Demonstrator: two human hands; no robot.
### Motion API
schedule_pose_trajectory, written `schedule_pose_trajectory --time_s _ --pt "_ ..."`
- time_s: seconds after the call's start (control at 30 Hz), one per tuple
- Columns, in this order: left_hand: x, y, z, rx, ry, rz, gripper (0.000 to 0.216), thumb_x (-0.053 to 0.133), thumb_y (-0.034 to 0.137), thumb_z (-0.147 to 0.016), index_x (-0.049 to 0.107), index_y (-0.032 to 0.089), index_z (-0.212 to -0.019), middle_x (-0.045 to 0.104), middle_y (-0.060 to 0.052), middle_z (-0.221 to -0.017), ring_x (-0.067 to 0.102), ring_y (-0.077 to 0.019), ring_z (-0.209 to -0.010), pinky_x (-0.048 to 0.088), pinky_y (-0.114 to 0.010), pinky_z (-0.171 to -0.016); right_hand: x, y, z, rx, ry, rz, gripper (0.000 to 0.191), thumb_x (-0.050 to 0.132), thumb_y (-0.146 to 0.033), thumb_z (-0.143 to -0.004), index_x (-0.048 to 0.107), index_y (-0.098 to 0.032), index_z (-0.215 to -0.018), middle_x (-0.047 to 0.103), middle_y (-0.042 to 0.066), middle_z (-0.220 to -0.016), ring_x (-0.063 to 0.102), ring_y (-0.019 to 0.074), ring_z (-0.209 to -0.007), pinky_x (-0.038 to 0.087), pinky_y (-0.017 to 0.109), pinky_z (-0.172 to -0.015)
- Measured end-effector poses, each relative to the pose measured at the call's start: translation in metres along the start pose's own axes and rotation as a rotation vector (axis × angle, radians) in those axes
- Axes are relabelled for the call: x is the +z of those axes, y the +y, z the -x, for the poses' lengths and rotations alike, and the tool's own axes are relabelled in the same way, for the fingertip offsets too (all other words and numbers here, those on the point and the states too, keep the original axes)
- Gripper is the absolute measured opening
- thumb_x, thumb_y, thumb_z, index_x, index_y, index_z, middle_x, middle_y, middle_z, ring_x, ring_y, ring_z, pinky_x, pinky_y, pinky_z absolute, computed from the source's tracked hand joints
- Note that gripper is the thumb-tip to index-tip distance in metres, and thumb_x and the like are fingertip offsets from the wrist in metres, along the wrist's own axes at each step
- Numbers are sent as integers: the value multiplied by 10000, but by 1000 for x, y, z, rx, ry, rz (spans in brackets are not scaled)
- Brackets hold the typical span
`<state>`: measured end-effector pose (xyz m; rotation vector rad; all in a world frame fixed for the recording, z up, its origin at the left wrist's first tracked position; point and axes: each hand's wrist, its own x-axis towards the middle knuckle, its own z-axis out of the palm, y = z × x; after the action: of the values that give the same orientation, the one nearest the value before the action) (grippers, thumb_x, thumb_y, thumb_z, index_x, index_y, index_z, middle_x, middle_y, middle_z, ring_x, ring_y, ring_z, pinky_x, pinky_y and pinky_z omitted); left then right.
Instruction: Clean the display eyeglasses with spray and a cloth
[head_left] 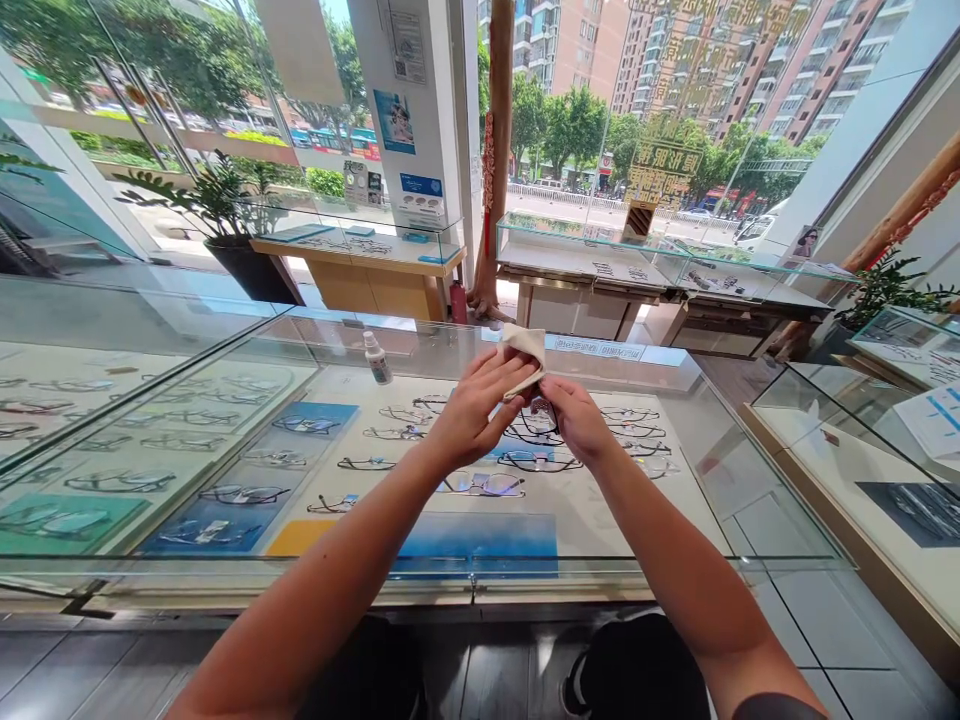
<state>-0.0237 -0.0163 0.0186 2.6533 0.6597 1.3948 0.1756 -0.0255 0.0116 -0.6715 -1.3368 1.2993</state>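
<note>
My left hand [480, 405] pinches a small cream cleaning cloth [523, 350] above the glass counter [675, 380]. Just to its right, my right hand [574, 415] is closed around a pair of glasses [536, 412], mostly hidden between the two hands. The cloth is pressed against the glasses where the hands meet. A small white spray bottle [378, 358] stands upright on the glass to the left of my hands.
Under the glass top lie several rows of spectacle frames [247, 493] on white and blue pads. More glass display cases stand at the left [112, 330], right [885, 470] and back [637, 250]. Potted plants [225, 215] flank the shop windows.
</note>
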Motion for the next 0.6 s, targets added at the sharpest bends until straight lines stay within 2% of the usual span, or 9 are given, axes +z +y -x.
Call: schedule_pose_trajectory --time_s 0.07,0.13,0.2,0.27,0.3,0.4,0.6 --pt "-2 2 0 4 30 -17 492 524 413 -1119 678 204 -1537 686 -142 -1576 515 -358 -1576 352 -580 -1305 -3 0 -1 0 8 4 424 791 -641 -879 783 -220 -833 712 43 -811 609 207 -815 511 378 -861" --pt "-3 4 -1 -6 104 38 433 500 388 -1116 757 195 -1406 752 -143 -1463 568 -358 -1495 404 -564 -1253 -3 -1 0 -30 -1 68 436 762 -648 -910 773 -218 -837 698 39 -816 594 202 -811 498 370 -847" --pt "-2 3 -2 -49 197 126 383 465 330 -1113 809 190 -1204 782 -136 -1337 658 -323 -1331 485 -510 -1162 -1 -2 2 -98 -23 194 458 697 -653 -972 756 -217 -845 675 35 -830 583 201 -828 480 364 -846" --pt "1 1 -3 -136 285 196 303 507 287 -1083 785 184 -1023 773 -119 -1200 703 -272 -1134 549 -435 -1026 3 -4 6 -184 -48 356 470 606 -631 -1047 741 -215 -872 671 39 -874 591 207 -868 472 371 -876" --pt "3 -1 -3 -190 322 233 238 551 276 -1062 759 184 -991 759 -103 -1136 706 -248 -1056 562 -401 -967 6 -4 8 -227 -60 438 471 561 -607 -1079 737 -213 -890 679 46 -902 600 213 -894 470 377 -895" --pt "10 -5 -3 -323 391 392 104 663 277 -999 708 191 -1037 714 -44 -1004 689 -193 -918 571 -331 -870 13 -2 12 -337 -83 649 463 465 -537 -1135 727 -213 -932 708 74 -967 612 233 -946 462 396 -918" --pt "14 0 -8 -577 489 548 181 762 298 -888 705 194 -1025 728 -33 -1002 677 -177 -891 545 -268 -789 16 4 14 -409 -57 839 445 400 -497 -1156 683 -246 -921 701 104 -952 590 277 -956 463 435 -904"
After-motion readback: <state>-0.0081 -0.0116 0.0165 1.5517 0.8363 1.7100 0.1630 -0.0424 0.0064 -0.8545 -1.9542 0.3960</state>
